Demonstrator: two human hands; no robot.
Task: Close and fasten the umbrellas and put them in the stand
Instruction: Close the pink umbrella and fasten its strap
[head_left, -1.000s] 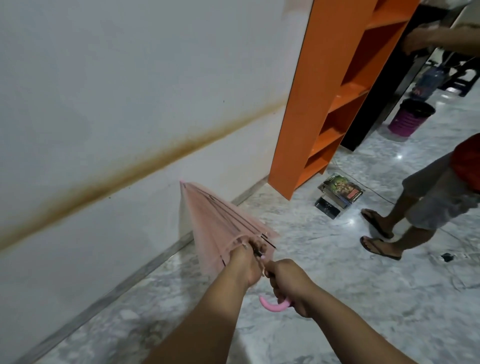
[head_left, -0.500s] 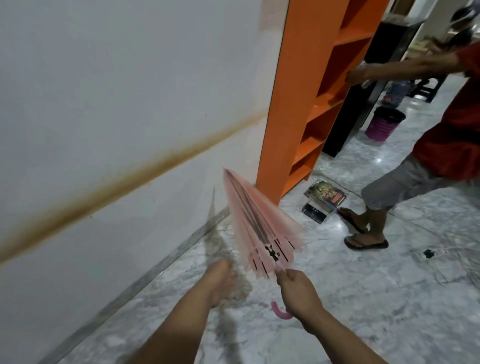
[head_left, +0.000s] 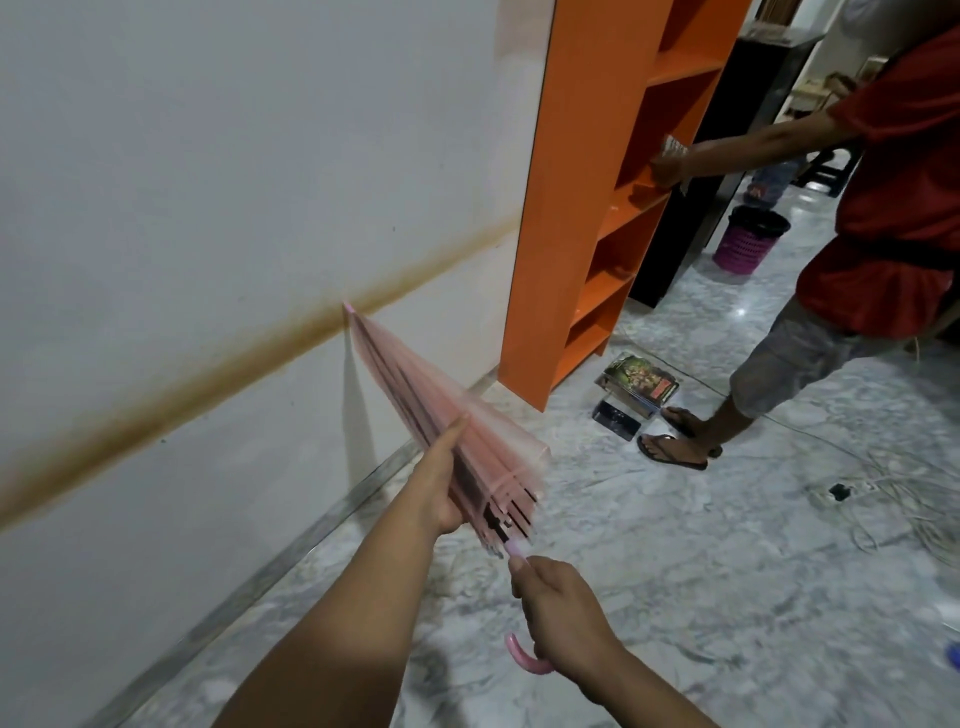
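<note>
A translucent pink umbrella (head_left: 415, 410) is folded, its loose canopy blurred, and its tip points up and left toward the white wall. My left hand (head_left: 441, 486) holds the lower canopy from the left. Its thumb lies along the fabric and its fingers are hidden behind it. My right hand (head_left: 558, 610) grips the shaft just above the pink hooked handle (head_left: 524, 657), which sticks out below my fist. No fastening strap can be made out.
An orange shelf unit (head_left: 582, 208) stands against the wall ahead. Another person (head_left: 883, 208) in a red shirt reaches into it. Books (head_left: 641, 384) lie on the marble floor by their sandals. A purple basket (head_left: 748, 244) stands farther back, and cables (head_left: 883, 499) trail at the right.
My left hand, which had let go half a second ago, is back on the canopy. The umbrella has swung so that its tip points more to the left. The other person has stepped closer.
</note>
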